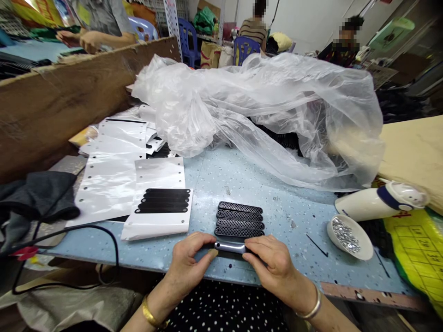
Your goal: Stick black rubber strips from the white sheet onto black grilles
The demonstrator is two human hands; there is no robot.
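Pinching a shiny bar [231, 248] by both ends, with left hand [192, 258] at one and right hand [275, 260] at the other, apparently for steadiness. Held just in front of a row of patterned strips [239, 224], by the near edge of the table [294, 249]; hard to tell whether lifted or resting. Turned sideways, with its long axis running left to right, roughly parallel to those strips, laid side by side probably for tidiness.
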